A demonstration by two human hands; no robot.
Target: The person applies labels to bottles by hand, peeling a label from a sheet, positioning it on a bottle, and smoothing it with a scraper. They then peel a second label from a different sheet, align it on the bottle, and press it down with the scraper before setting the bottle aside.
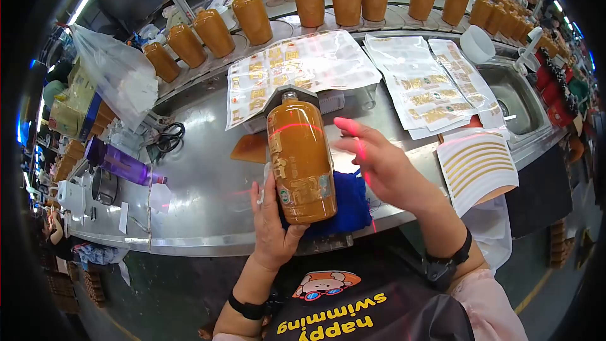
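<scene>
Keeping the brown bottle [302, 164] steady looks like the step now. The left hand [274, 235] grips its low end by a blue cloth [355, 201], and its neck is at a gray holder [307, 94]. The right hand [396, 175] is loose beside it and looks empty. The bottle looks smooth, so moving it seems to need a firm, gentle hold.

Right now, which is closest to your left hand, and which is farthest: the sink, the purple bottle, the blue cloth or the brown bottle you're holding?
From my left hand:
1. Brown bottle, held in its fingers
2. Blue cloth, just to the right
3. Purple bottle, over on the left
4. Sink, far right
</scene>
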